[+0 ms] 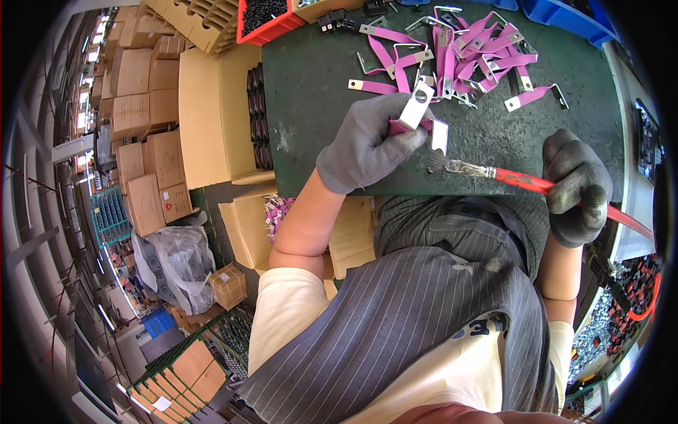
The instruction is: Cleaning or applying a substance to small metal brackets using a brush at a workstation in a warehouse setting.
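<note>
My left hand (369,145), in a grey work glove, is closed round a pink-sleeved metal strap (416,107). Its bare silvery ends stick out past the fingers, one with a round hole. My right hand (578,189), gloved too, grips a paintbrush (521,180) by its red handle. The bristles point left and lie close to the strap's lower metal end; whether they touch it I cannot tell. Beyond both hands, a loose heap of similar pink straps (446,60) with bent metal ends lies on the dark green tabletop (311,120).
At the table's far edge stand a red bin (272,32) of small black parts and a blue bin (571,22). Black components (337,20) lie beside the red one. An open carton (247,226) with pink parts sits below left. Stacked cardboard boxes (134,116) line the left.
</note>
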Demonstrator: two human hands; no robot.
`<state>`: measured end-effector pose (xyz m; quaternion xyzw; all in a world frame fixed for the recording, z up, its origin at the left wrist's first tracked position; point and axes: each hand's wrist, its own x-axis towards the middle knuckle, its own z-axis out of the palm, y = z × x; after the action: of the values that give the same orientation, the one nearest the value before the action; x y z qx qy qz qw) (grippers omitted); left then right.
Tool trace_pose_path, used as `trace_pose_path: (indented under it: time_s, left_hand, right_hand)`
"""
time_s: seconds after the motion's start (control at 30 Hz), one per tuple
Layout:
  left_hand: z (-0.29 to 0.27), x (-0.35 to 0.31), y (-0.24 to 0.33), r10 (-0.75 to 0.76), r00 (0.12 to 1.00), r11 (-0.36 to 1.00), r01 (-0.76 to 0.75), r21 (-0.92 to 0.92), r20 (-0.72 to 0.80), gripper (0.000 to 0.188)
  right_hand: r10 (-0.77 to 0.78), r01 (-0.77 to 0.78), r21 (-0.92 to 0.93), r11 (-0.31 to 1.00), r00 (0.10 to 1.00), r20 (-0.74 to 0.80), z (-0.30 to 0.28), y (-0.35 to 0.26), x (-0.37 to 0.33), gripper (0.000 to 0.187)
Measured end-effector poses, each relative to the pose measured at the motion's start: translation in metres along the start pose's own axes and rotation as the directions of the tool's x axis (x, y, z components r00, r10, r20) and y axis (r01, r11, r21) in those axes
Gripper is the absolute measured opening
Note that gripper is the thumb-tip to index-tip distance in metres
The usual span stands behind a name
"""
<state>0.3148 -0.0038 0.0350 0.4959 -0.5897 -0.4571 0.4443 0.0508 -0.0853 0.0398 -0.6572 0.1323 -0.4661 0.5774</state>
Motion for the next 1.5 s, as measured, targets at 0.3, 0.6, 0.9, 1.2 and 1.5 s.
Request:
trace_pose_path:
  time_s: [0.3,0.6,0.9,1.2,1.5]
  left_hand:
    - [0.000,0.002,0.000,0.025,1.000,0.997,-0.026,0.069,0.019,0.021]
    - [-0.002,0.001,-0.011,0.056,0.998,0.997,-0.056,0.051,0.006,0.017]
    - [-0.040,0.041,-0.023,0.015,0.895,0.852,0.222,0.474,-0.446,0.020]
    - [-0.032,0.058,-0.007,0.254,0.914,0.527,0.143,0.838,-0.316,0.025]
    - [-0.010,0.050,-0.033,-0.014,0.898,0.419,0.404,0.813,-0.440,0.049]
  right_hand:
    - [-0.053,0.053,-0.009,0.999,0.998,0.029,-0.004,0.002,-0.001,0.050]
    - [-0.032,0.033,0.029,0.999,0.998,-0.045,0.001,0.008,0.001,0.050]
    - [0.276,-0.186,0.271,0.944,0.897,-0.345,-0.029,0.040,-0.040,0.042]
    - [0.400,-0.170,0.535,0.828,0.847,-0.350,-0.036,0.055,-0.051,0.036]
    - [0.454,-0.195,0.581,0.790,0.823,-0.341,-0.031,0.051,-0.050,0.048]
